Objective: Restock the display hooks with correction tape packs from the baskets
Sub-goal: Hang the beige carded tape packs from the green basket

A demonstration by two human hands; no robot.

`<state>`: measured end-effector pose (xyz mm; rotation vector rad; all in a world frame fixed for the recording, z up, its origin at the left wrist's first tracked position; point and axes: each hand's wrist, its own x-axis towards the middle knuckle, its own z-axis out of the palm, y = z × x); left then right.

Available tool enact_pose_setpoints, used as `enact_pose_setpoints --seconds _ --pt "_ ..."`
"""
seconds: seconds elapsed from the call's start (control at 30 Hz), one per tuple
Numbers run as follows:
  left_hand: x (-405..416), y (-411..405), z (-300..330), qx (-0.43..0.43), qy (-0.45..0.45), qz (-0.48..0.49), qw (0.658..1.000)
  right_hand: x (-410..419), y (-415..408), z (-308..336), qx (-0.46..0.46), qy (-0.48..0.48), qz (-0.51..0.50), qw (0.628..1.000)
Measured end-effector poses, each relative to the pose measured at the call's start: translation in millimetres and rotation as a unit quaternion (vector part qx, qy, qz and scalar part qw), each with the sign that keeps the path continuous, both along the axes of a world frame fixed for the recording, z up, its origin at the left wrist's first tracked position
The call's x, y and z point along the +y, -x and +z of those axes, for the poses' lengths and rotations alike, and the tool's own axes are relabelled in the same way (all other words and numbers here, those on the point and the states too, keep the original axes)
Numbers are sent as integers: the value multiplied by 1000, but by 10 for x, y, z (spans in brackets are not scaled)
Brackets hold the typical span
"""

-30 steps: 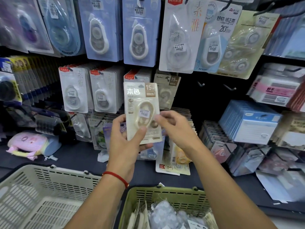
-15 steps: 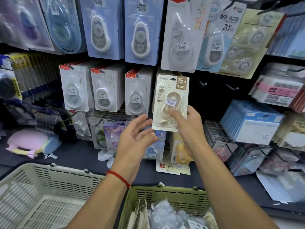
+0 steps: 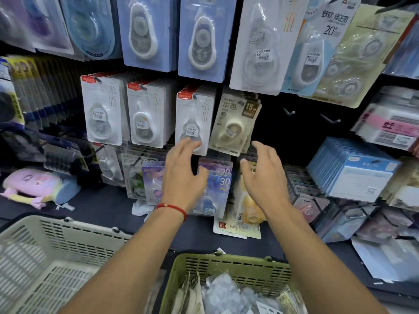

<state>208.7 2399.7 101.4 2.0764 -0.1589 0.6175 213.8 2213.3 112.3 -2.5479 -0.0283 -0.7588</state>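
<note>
A beige correction tape pack (image 3: 234,123) marked 15M hangs on a display hook in the middle row, tilted slightly, with more of the same behind it. My left hand (image 3: 183,175) hovers below and left of it, fingers relaxed, holding nothing. Just below the pack, my right hand (image 3: 265,177) is spread and empty too. A green basket (image 3: 226,266) at the bottom centre holds several clear and beige tape packs. To its left stands a cream basket (image 3: 56,236).
White tape packs (image 3: 149,114) fill the hooks to the left, blue ones (image 3: 201,39) the row above. Two bare hooks (image 3: 289,112) stick out right of the beige pack. Blue boxes (image 3: 353,171) sit at right, a pink pouch (image 3: 31,184) at left.
My right hand carried the beige pack up and right onto its hook and let go. Both hands have since dropped back below it, empty.
</note>
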Motion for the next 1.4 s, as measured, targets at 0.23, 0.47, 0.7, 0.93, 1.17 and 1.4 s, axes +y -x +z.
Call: enact_pose_setpoints --seconds 0.23,0.47,0.7,0.93,1.17,1.4 --pt "44 -317 -158 -25 -163 -8 986 121 -588 -67 -32 262 76 962" --pt "93 -350 -191 -28 -151 -19 988 185 -1154 -54 -5 292 -15 956" --pt "99 -317 -184 -21 -167 -31 985 135 -1188 -161 2 335 -57 941" --pt "140 -303 -174 -22 -176 -31 984 74 -1224 -58 27 388 -28 921" --pt "194 -163 -199 -12 -209 -42 977 89 -929 18 36 352 0 935" --pt "492 423 -566 95 -296 -157 937 -174 188 -466 199 125 103 967"
